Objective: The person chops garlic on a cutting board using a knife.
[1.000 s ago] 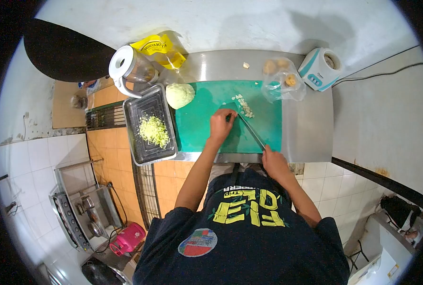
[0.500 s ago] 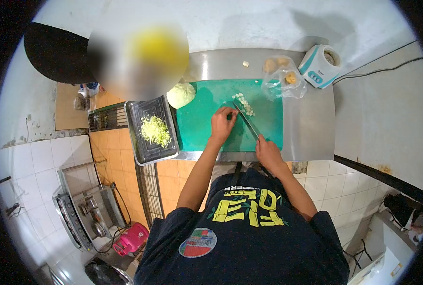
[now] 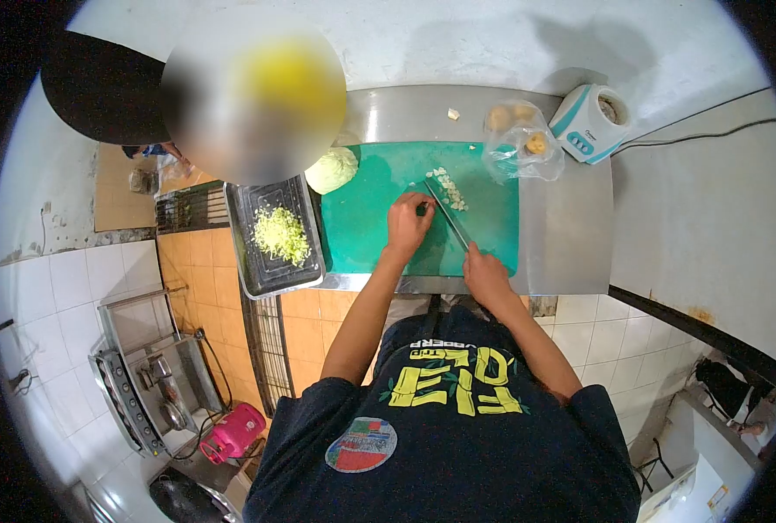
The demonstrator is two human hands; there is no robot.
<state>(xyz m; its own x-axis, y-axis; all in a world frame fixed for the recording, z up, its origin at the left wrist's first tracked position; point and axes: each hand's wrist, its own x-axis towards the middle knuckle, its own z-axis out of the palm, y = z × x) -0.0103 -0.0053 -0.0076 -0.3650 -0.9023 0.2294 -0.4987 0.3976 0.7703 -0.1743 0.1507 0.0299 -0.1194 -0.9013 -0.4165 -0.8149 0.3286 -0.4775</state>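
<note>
- A metal worktop (image 3: 571, 235) is set against a pale wall (image 3: 457, 44), and most of its middle is covered by a green cutting board (image 3: 362, 231).
- A knife (image 3: 448, 214) is gripped by the handle in the right hand (image 3: 488, 274), its blade slanted over the board toward the far side.
- The left hand (image 3: 410, 224) is held with bent fingers at the board, beside the blade; whether anything is pinched under the fingertips cannot be told.
- Small pale chopped pieces (image 3: 448, 190) are scattered on the board, just beyond the blade.
- A pale green cabbage (image 3: 332, 171) is placed at the board's far left corner, partly hidden by a round blur.
- Finely cut green bits (image 3: 281, 235) are heaped in a dark metal tray (image 3: 273, 275), left of the board.
- Round yellowish-brown items (image 3: 537, 143) are seen in and around a clear plastic bag (image 3: 527, 166) by the far right corner of the board.
- A white and teal appliance base (image 3: 586, 124) is stood beside the bag, and a cable (image 3: 701, 140) is run along the wall.
</note>
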